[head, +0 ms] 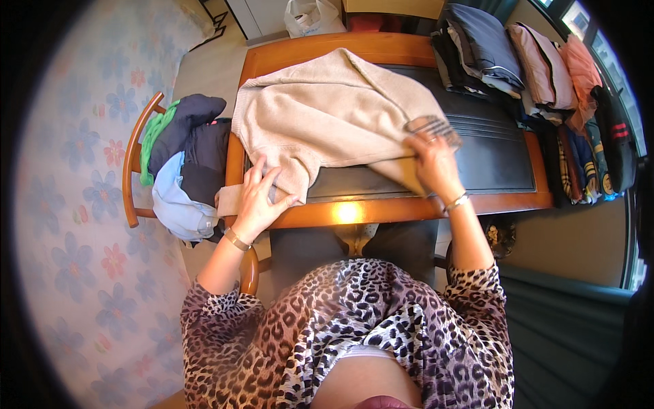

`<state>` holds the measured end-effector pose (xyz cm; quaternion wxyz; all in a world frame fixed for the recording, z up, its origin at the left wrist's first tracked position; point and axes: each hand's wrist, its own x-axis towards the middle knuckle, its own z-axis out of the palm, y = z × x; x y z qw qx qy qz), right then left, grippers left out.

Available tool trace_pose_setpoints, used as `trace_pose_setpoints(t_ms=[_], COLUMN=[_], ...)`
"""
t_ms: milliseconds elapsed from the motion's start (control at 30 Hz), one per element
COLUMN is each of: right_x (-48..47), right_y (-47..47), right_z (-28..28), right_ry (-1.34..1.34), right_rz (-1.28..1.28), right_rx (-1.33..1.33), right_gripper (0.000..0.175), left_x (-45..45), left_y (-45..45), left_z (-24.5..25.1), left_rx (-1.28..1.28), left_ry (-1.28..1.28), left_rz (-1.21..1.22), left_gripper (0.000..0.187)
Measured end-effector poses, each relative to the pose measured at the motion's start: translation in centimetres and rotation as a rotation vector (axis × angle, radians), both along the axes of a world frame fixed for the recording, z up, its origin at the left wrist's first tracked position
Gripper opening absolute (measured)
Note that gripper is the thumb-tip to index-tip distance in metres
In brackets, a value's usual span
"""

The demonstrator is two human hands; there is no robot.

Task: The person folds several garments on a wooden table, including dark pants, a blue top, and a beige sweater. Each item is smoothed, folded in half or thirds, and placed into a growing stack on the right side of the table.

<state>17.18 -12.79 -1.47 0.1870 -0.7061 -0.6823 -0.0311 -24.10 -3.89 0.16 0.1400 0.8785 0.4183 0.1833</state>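
Observation:
A beige knitted sweater [327, 115] lies spread and partly bunched across the wooden table [352, 212] with its dark inlaid top. My left hand [259, 197] rests on the sweater's lower left part, its fingers bent into the fabric beside a sleeve end at the table edge. On the right, my right hand [434, 161] grips the sweater near a striped, checked part [437, 130], which is blurred. Below that hand a beige flap of the garment hangs down towards the front edge.
Left of the table, a wooden chair [134, 153] holds dark clothes, a light blue garment [184, 204] and a green one [153, 140]. Folded clothes [485, 48] are stacked at the back right, beside a coral tulle garment [582, 74]. Behind the table stands a white plastic bag [314, 20].

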Motion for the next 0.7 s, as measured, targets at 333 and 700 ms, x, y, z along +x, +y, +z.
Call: trace_pose_setpoints(t_ms=[333, 700], right_x=[1.4, -15.5], right_y=[-0.6, -4.9], right_z=[0.7, 5.4], right_ry=[-0.049, 0.666], right_rz=[-0.079, 0.583], right_rx=[0.062, 0.132], right_gripper=[0.047, 0.074], left_x=[-3.5, 5.3], left_y=[-1.2, -8.7], left_z=[0.6, 8.2], left_rx=[0.313, -0.8], left_ry=[-0.006, -0.836], left_rz=[0.016, -0.053], left_gripper=[0.028, 0.017])
